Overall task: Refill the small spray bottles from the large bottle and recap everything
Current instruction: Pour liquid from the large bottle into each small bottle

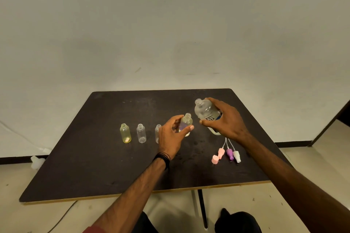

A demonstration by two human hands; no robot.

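My right hand [225, 119] grips the large clear bottle [205, 110], uncapped and tilted to the left. My left hand [171, 134] holds a small open spray bottle [186, 124] upright just below and left of the large bottle's mouth. On the dark table [94, 166] to the left stand three more small open bottles: a yellowish one [125, 133], a clear one [141, 133], and one [157, 132] partly hidden behind my left hand. Three spray heads with tubes, pink [221, 152], purple [229, 153] and white [236, 155], lie at the right beside a pink cap [215, 159].
The table's far edge meets a pale wall. A white object [37, 161] lies on the floor at the left, with a cable. A table leg [202, 210] and my dark-clothed knees sit below the front edge.
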